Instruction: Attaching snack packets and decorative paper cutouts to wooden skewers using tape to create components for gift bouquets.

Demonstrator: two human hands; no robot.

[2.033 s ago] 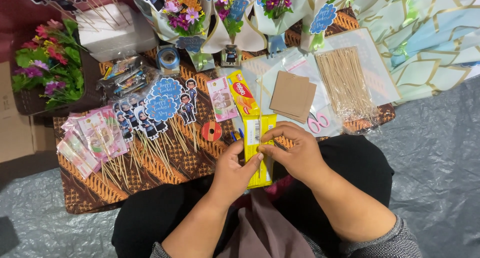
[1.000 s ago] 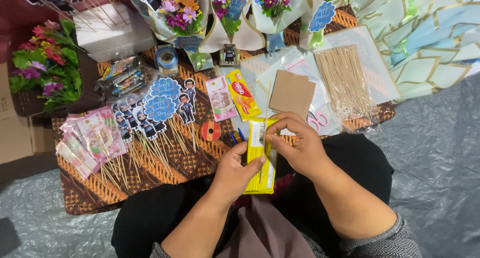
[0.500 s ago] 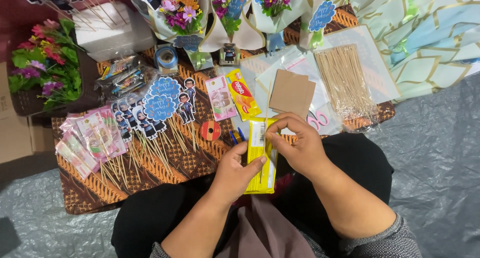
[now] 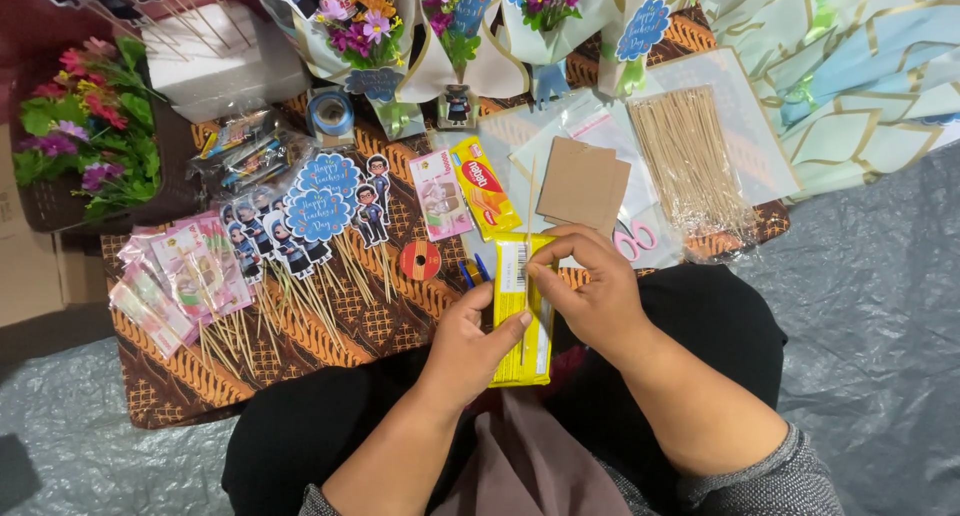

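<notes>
A long yellow snack packet (image 4: 519,311) lies back-side up over my lap. My left hand (image 4: 468,348) grips its left edge, thumb pressed on the wrapper. My right hand (image 4: 590,291) rests on its right side, fingers curled, pinching a thin wooden skewer (image 4: 529,216) against the packet. The skewer runs up past the packet's top toward a brown cardboard piece (image 4: 583,184).
A patterned brown cloth (image 4: 360,326) carries paper toppers on sticks (image 4: 310,226), pink packets (image 4: 180,281), two more snack packets (image 4: 465,191), a red tape roll (image 4: 420,261), a bundle of skewers (image 4: 690,161), scissors (image 4: 635,241) and small bouquets (image 4: 440,16). Wrapping paper (image 4: 850,66) lies right.
My hands have shifted slightly on the yellow packet. The right hand moved down onto it with the skewer; the left thumb now presses the wrapper.
</notes>
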